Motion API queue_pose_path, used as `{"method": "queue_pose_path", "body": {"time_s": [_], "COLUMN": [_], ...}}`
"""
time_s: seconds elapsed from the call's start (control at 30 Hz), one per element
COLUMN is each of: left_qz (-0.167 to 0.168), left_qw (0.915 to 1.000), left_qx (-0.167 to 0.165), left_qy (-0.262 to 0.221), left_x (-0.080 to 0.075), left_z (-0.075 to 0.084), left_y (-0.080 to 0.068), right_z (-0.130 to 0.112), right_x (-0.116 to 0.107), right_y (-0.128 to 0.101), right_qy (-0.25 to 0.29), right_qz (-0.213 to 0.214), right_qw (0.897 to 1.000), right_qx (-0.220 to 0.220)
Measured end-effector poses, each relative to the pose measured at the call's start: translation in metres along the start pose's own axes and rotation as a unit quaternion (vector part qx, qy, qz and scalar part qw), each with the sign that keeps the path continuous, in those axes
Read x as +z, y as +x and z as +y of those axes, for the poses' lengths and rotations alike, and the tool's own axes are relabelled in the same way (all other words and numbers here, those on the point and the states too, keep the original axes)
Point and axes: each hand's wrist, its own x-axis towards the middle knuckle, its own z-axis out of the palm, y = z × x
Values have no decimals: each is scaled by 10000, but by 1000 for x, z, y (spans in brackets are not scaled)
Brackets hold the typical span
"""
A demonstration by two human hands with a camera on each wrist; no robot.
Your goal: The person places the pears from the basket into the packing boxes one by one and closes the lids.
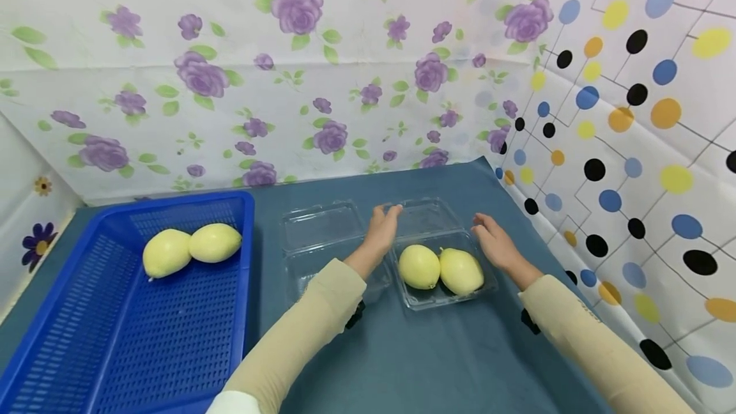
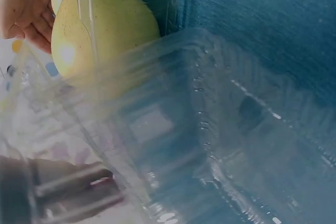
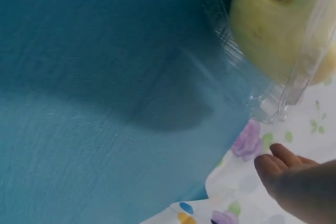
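Note:
Two pale yellow pears (image 1: 439, 270) sit side by side in the base of a transparent plastic clamshell box (image 1: 428, 303), whose lid (image 1: 425, 217) lies folded back behind it. My left hand (image 1: 379, 233) is over the box's left side, fingertips at the lid's edge, with fingers extended. On the other side my right hand (image 1: 497, 245) stands beside the lid's right corner, fingers loosely bent and holding nothing. A second transparent box (image 1: 319, 249) lies opened out to the left, partly behind my left forearm. In the left wrist view its plastic overlaps my left hand (image 2: 73, 190).
A blue perforated basket (image 1: 247, 254) stands at the left with two more yellow pears (image 1: 190, 250) at its far end. Dark teal cloth (image 1: 402, 356) covers the table. A flower-patterned sheet (image 1: 345, 94) hangs behind, and a dotted one (image 1: 632, 165) lines the right side.

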Motion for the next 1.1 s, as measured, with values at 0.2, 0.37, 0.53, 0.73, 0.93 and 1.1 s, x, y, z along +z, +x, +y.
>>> {"method": "queue_pose_path", "body": {"time_s": [0.2, 0.37, 0.53, 0.73, 0.93, 1.1], "left_qz": [-171, -307, -376, -431, -447, -455], "left_qw": [9985, 9965, 9948, 9937, 9933, 9939], "left_qx": [-360, -588, -748, -743, -716, -609], "left_qy": [-371, -499, -575, -717, -795, -802], "left_x": [-3, -3, -4, -6, -7, -9], "left_z": [-4, -5, -6, -7, -7, -6], "left_y": [3, 7, 8, 7, 10, 12], "right_z": [-2, -5, -7, -7, -7, -9], "right_x": [0, 0, 0, 5, 9, 10], "right_y": [11, 15, 19, 24, 26, 28], "right_qy": [309, 458, 495, 466, 568, 657], "right_qz": [-429, -642, -740, -819, -791, -718], "right_qw": [9977, 9947, 9923, 9904, 9900, 9907], "right_qx": [412, 664, 865, 1012, 1018, 954]}}
